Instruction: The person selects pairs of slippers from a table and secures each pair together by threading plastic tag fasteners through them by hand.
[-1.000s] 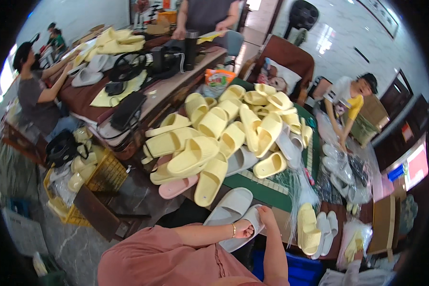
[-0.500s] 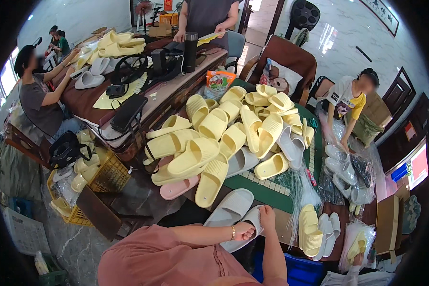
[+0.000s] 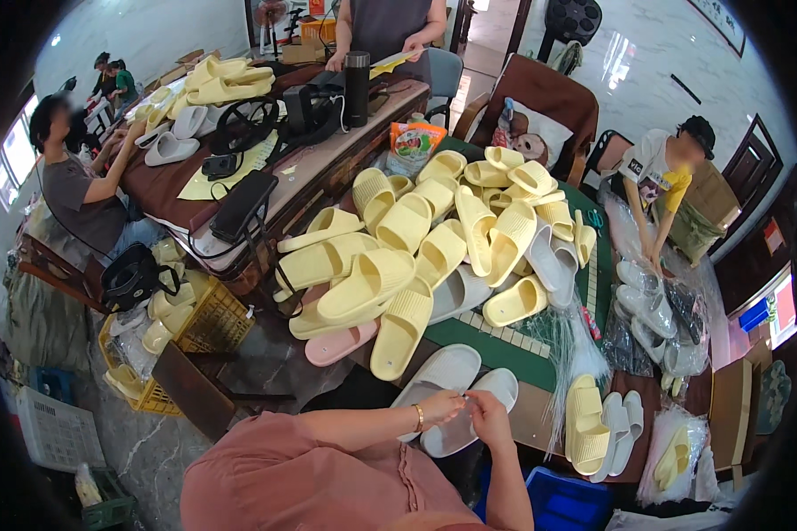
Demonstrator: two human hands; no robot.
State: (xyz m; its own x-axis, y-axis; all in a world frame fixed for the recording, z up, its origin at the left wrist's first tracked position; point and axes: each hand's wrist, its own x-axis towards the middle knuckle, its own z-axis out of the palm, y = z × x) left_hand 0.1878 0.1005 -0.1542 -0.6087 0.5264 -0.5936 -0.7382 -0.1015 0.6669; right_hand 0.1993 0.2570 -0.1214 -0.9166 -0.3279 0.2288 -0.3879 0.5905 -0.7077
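Observation:
My left hand (image 3: 441, 407), with a bracelet on the wrist, and my right hand (image 3: 489, 416) meet fingertip to fingertip just above a pair of pale grey slippers (image 3: 456, 389) at the near edge of the table. The fingers of both hands are pinched together. Anything between them is too small to make out. Pink sleeves cover both of my arms. Beyond the pair lies a big heap of yellow slippers (image 3: 416, 248) with a pink slipper (image 3: 338, 343) at its near left.
The heap sits on a green mat (image 3: 505, 350). One yellow slipper (image 3: 584, 425) and a grey pair (image 3: 624, 429) lie at the right. A yellow crate (image 3: 199, 323) stands on the floor left, a blue bin (image 3: 562, 500) below. Three other people work around the tables.
My hands have stayed above the grey slippers, fingertips still together. The person at the right has bent further over the bagged slippers.

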